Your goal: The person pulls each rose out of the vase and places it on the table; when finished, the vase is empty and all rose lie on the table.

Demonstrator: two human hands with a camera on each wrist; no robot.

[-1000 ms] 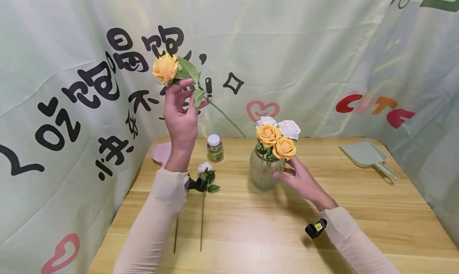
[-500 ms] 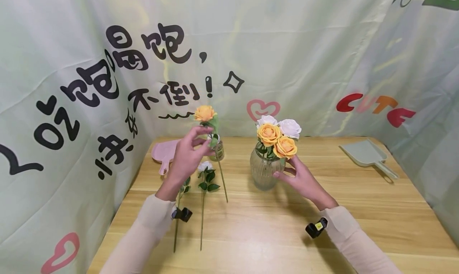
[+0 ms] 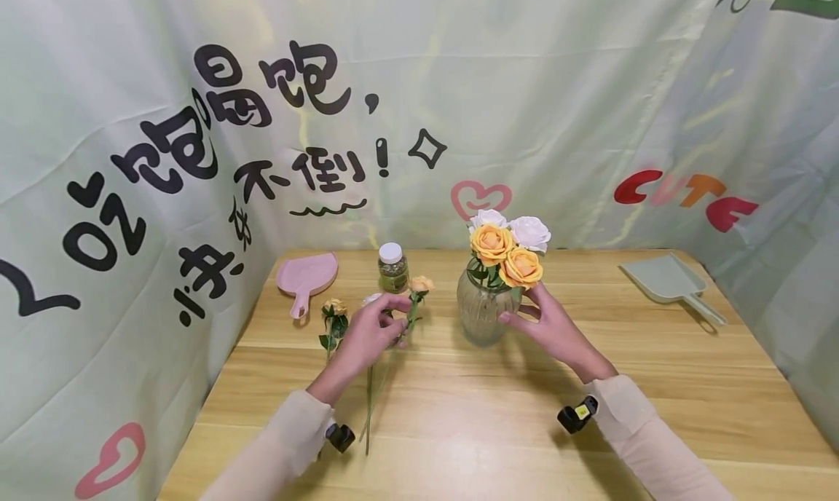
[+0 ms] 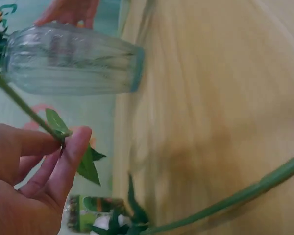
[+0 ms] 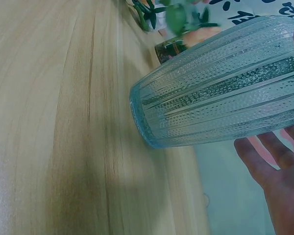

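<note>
In the head view my left hand [image 3: 368,335] pinches the green stem of a yellow rose [image 3: 421,285], low over the table and left of the vase. Its thumb and fingertips meet on the stem [image 4: 27,105] beside a leaf in the left wrist view. My right hand [image 3: 550,330] holds the ribbed glass vase [image 3: 481,315] by its right side, thumb in front and fingers behind. Two yellow roses [image 3: 505,253] and two white roses [image 3: 529,234] stand in the vase. Another yellow rose [image 3: 336,308] lies on the table, beside a white rose [image 3: 372,298] partly hidden behind my left hand.
A white-lidded jar [image 3: 393,269] stands at the back, behind my left hand. There is a pink dustpan [image 3: 306,274] at the back left and a pale green dustpan [image 3: 665,279] at the back right. Printed cloth [image 3: 564,108] hangs behind the wooden table [image 3: 524,443].
My left hand has come down from high at the left, carrying the yellow rose down and right towards the vase. My right hand and the vase have stayed put.
</note>
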